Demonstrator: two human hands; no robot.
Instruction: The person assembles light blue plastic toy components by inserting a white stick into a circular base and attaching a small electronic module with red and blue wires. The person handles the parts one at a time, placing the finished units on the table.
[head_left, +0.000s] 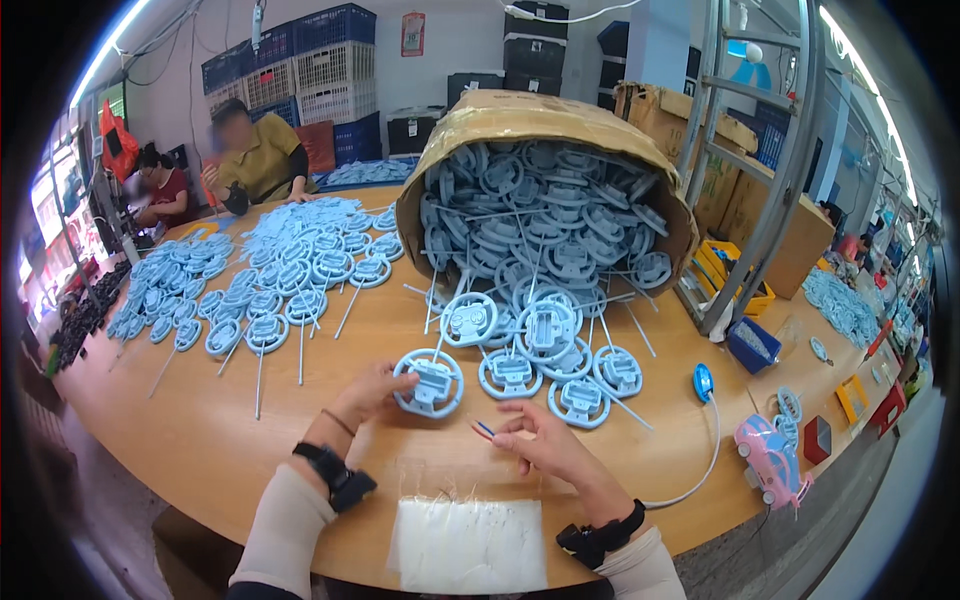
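My left hand [372, 392] grips the left rim of a light-blue plastic toy steering wheel [446, 402], whose boxy centre faces up. To its right, my right hand [540, 442] pinches a short thin piece with red and blue ends [483, 430], which looks like wires. Several more blue steering wheels lie just beyond my hands, among them one [580, 402] close to my right fingers. Close to my body rests a white sheet-like bundle [468, 548] with thin strands at its far edge.
A big cardboard carton [560, 115] lies on its side, blue wheels spilling out. More blue parts [300, 245] are heaped to the left. A metal ladder [712, 190], a blue handheld device [704, 382] with a white cable and a pink toy car [768, 458] stand right. Co-workers sit far left.
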